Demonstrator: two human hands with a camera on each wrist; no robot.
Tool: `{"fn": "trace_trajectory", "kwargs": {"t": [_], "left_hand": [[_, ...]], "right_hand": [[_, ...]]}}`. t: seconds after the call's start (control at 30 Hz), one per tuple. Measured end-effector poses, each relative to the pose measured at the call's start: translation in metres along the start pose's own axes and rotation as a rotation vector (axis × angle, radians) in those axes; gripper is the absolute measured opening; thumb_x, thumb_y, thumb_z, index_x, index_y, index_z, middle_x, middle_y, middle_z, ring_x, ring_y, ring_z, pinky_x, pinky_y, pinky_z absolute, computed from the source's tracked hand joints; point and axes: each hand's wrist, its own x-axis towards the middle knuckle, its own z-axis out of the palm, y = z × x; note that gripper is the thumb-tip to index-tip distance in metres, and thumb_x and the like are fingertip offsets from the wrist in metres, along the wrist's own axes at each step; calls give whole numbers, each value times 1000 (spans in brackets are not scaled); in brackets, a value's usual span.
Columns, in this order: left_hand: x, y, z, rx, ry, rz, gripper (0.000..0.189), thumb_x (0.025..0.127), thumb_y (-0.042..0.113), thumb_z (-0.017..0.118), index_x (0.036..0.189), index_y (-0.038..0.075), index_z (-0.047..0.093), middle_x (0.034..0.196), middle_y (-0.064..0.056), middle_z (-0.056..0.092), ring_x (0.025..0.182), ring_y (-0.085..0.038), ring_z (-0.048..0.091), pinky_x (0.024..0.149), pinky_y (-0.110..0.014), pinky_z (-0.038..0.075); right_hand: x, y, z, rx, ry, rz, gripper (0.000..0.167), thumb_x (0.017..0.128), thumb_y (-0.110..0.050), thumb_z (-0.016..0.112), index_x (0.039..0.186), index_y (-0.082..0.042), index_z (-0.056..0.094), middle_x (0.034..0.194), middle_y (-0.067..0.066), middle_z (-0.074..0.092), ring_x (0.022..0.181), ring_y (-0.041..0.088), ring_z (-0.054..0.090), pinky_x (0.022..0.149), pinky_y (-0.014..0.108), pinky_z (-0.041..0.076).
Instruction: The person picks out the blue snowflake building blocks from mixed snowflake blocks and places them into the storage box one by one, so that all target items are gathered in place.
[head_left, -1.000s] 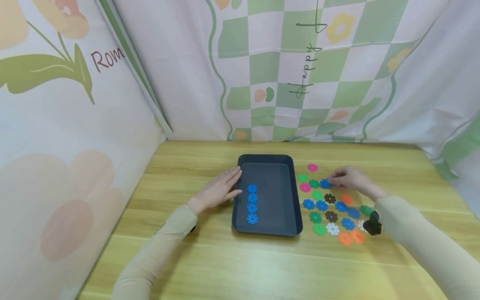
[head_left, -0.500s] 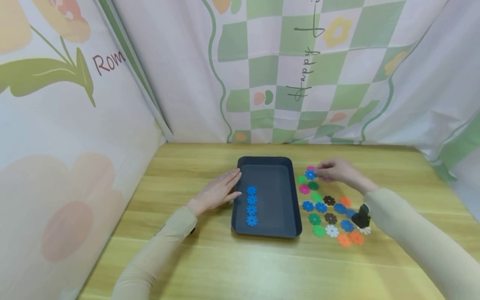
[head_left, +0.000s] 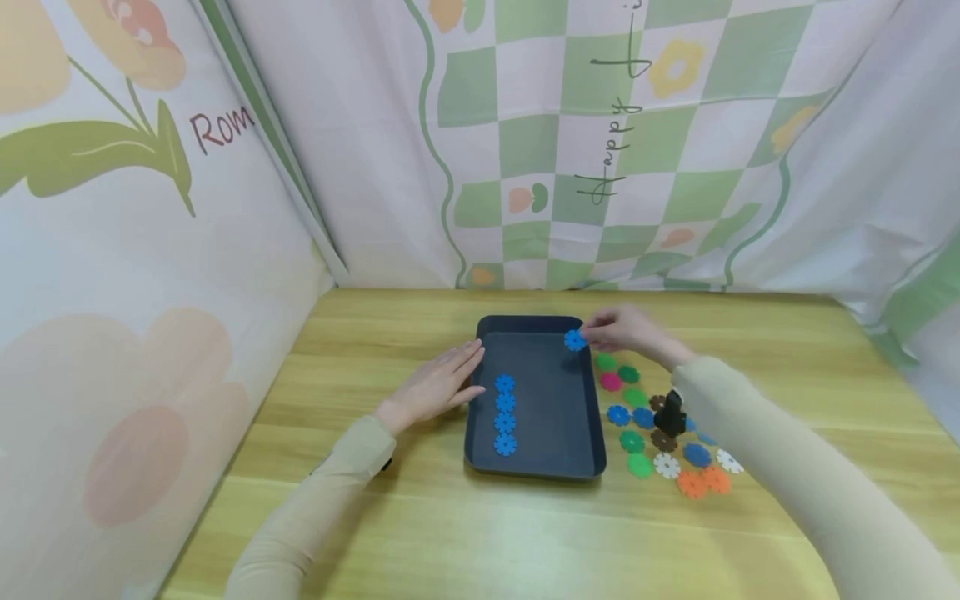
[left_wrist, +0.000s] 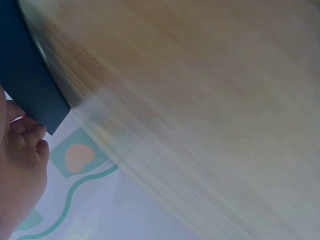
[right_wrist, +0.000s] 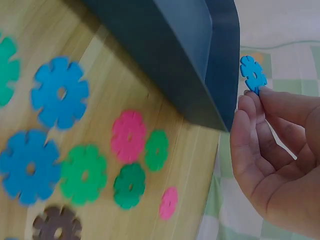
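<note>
We see the right hand (head_left: 626, 332) pinching one blue snowflake disc (head_left: 574, 340) between thumb and fingertips, holding it in the air above the far right corner of the dark blue tray (head_left: 592, 417). In the right wrist view the same disc (right_wrist: 253, 74) stands on edge just past the tray's corner.

The left hand (head_left: 435, 385) lies flat on the wooden table (head_left: 420, 517) with its fingers straight and its fingertips against the tray's left wall; it holds nothing.

Inside the tray we count four blue discs (head_left: 505, 414) in one column, near the left wall, each touching the next.

On the table right of the tray lie loose discs (head_left: 637, 425): we count five green, three blue, two orange, two white, two dark brown and one pink, though the right forearm may well hide others. A small black device (head_left: 672, 414) sits on the right wrist.
</note>
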Motion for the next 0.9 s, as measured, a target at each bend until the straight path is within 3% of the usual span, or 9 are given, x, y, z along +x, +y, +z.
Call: {"fn": "trace_trajectory", "kwargs": {"t": [0.33,0.53,0.73,0.9], "left_hand": [[1,-2,1,9,10,6,70,105,50,38,158,6,23,166,-11,20,154,-24,24,126,-38,25],[2,-2,3,7,17,10,70,105,50,38,158,6,24,166,-11,21,154,-24,25,126,-38,26],[2,-2,3,-2,17,-4,70,105,50,38,158,7,23,166,-10,21,154,-23,25,126,-38,26],[1,-3,2,-7,12,-11,69,105,51,36,158,7,23,167,-9,21,154,-23,24,126,-37,26]], "right_hand": [[29,-23,32,-5,-32,-44,28,100,-16,59,116,4,69,107,20,72,90,22,71,83,34,62],[39,-33,51,-32,-47,-66,24,98,-11,59,111,6,71,103,21,73,90,29,72,81,35,63],[48,-40,66,-80,-45,-86,21,97,-10,62,106,5,73,94,20,74,82,21,71,77,33,63],[53,-42,77,-124,-30,-90,19,96,-10,64,102,4,75,90,18,75,79,23,72,74,33,63]]}}
